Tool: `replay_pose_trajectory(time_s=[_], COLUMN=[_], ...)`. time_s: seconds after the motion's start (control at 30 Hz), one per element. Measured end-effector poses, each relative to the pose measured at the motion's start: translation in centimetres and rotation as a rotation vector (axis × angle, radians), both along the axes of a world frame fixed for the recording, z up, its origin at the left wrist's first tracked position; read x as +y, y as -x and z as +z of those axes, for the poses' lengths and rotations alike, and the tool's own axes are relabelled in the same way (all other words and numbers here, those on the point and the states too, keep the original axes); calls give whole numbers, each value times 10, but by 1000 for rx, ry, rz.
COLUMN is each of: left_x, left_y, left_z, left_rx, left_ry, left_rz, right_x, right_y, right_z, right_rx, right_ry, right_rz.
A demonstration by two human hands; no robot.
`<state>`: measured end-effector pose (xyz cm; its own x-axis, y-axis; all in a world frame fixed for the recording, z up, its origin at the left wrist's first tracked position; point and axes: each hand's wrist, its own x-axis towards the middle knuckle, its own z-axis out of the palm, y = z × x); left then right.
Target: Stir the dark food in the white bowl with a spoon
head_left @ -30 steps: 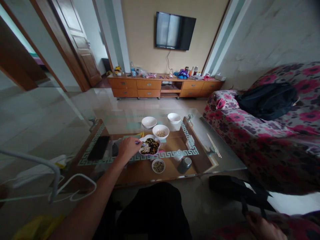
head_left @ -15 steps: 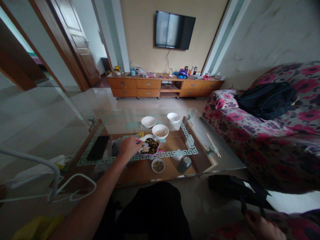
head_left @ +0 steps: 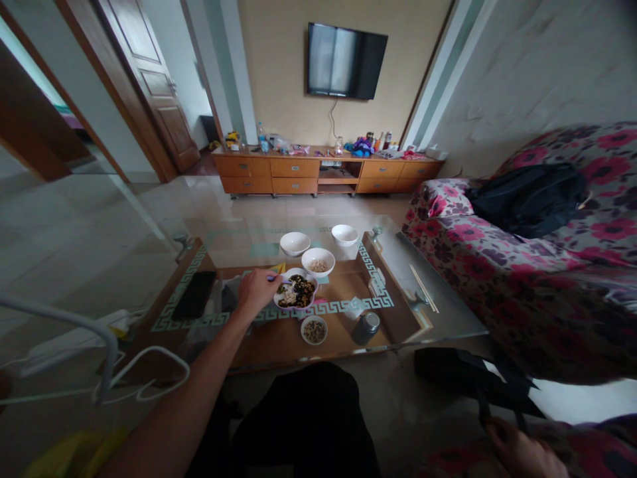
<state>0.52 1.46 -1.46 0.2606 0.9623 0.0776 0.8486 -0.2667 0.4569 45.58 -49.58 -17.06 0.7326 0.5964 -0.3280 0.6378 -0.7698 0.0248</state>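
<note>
My left hand (head_left: 259, 291) is closed on the pale purple handle of a spoon (head_left: 277, 279), at the left rim of a white scalloped bowl (head_left: 316, 300) of dark and pale mixed food. The spoon's far end lies in the food. A white bowl (head_left: 324, 255) with pale pieces in it stands just behind. Nearer to me is a small bowl (head_left: 314, 342) of chopped bits. At the lower right, my right hand (head_left: 527, 455) is closed around a black strap (head_left: 484, 406) beside a black bag (head_left: 462, 374); its fingers are partly in shadow.
Two more white bowls, one left (head_left: 295, 244) and one right (head_left: 344, 235), stand farther back on the glass table (head_left: 269, 355). A dark jar (head_left: 365, 328) sits near the front edge, and chopsticks (head_left: 424, 288) lie at the right. A white cable (head_left: 164, 352) loops at the left.
The spoon's handle has swung lower and shows more between my left fingers and the bowl. My left hand has shifted very slightly; my right hand stays in place.
</note>
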Motion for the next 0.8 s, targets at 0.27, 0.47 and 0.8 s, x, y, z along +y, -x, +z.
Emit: replay_pose_trajectory(time_s=[0.27,0.47,0.8], left_x=[8,6,-11], left_y=[-35,-31,23], left_z=[-8,-1,20], left_rx=[-237,-218,100], left_ry=[-42,-34,-45], left_rz=[31,-27,-102], right_x=[6,9,1], right_y=[6,11,-5], right_z=[15,19,3], right_rx=[42,36,85], right_ry=[43,40,76], right_rz=[6,-23,4])
